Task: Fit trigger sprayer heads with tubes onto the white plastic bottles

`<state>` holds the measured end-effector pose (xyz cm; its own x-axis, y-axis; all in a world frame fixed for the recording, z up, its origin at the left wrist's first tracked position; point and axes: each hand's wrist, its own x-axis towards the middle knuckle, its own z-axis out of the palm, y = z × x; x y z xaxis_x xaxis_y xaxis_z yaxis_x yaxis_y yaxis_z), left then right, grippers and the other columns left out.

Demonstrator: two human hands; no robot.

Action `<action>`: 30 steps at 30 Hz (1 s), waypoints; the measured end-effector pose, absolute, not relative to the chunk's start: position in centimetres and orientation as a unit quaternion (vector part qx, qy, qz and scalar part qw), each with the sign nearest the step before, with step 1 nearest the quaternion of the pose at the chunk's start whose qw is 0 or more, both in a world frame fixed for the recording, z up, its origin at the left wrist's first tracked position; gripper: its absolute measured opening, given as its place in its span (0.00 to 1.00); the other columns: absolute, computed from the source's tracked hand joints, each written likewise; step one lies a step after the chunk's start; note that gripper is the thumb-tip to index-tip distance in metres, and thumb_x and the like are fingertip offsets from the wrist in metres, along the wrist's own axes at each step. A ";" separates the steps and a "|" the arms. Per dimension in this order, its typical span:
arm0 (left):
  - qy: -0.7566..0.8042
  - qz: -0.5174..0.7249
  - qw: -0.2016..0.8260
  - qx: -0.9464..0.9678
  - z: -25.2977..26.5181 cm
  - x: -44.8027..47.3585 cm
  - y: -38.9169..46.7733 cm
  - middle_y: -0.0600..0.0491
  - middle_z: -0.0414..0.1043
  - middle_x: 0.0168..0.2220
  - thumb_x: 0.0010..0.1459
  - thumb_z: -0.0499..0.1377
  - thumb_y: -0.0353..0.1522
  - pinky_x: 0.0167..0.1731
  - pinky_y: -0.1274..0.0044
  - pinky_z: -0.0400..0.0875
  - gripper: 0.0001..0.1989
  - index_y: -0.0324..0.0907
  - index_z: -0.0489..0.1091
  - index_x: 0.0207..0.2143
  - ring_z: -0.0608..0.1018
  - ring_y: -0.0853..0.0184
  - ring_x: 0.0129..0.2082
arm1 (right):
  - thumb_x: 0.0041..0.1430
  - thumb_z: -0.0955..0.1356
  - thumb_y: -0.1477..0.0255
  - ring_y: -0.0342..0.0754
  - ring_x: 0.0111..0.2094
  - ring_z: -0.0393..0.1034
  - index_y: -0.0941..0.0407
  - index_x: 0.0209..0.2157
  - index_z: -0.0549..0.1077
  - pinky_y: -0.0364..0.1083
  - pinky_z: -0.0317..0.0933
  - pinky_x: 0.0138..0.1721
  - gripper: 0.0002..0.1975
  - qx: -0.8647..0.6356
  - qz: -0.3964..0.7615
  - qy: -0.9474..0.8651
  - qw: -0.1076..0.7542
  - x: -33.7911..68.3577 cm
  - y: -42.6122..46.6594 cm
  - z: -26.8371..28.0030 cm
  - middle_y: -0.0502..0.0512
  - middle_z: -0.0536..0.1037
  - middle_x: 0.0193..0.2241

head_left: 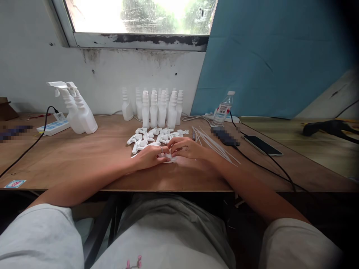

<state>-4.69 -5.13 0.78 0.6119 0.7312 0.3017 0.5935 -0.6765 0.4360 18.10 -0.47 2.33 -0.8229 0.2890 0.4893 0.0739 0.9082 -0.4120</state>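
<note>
My left hand [151,155] and my right hand [186,148] meet close to the front of the table, fingers curled inward. Between and under the fingertips shows a small white plastic part [170,158]; its kind is mostly hidden by the fingers. The left hand wears a ring. Just behind the hands lies a pile of white trigger spray heads [143,139], with small white rings [185,131] at its right end. To the right of my right hand, thin white tubes [214,145] are spread in a loose bundle.
White bottles without heads [162,112] stand behind the pile. Two spray bottles with heads [80,116] stand left, near a power strip [54,127]. A clear water bottle [223,110], a phone [262,145] and black cables [258,164] are on the right. The table's front edge [168,191] runs below my hands.
</note>
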 end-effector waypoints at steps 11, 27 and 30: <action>0.415 0.217 0.138 0.873 1.3 -4.3 -5.5 0.54 0.75 0.36 0.58 0.59 0.44 0.35 0.77 0.70 0.15 0.45 0.70 0.42 0.77 0.67 0.33 | 0.65 0.63 0.60 0.45 0.31 0.71 0.59 0.40 0.78 0.42 0.64 0.33 0.19 -0.304 0.244 -0.872 0.297 20.3 1.1 3.9 0.57 0.80 0.33; 0.363 0.211 0.141 0.896 1.3 -4.2 -5.3 0.52 0.75 0.39 0.60 0.58 0.44 0.36 0.76 0.68 0.19 0.45 0.70 0.49 0.77 0.65 0.36 | 0.55 0.69 0.74 0.40 0.13 0.63 0.61 0.18 0.70 0.41 0.57 0.19 0.13 -0.717 0.195 -0.667 -0.060 25.9 4.8 4.4 0.54 0.73 0.16; 0.370 0.209 0.138 0.895 1.4 -4.2 -5.4 0.51 0.75 0.41 0.60 0.58 0.45 0.36 0.76 0.69 0.19 0.45 0.69 0.49 0.77 0.65 0.37 | 0.51 0.72 0.73 0.41 0.14 0.64 0.61 0.20 0.73 0.41 0.58 0.18 0.09 -0.723 0.183 -0.664 -0.047 25.8 4.7 4.3 0.53 0.72 0.14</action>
<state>-4.17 -5.43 1.42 0.6390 0.7196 0.2716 0.6042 -0.6882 0.4017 25.81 4.69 4.26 0.0505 0.9438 -0.3265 0.9779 -0.1131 -0.1756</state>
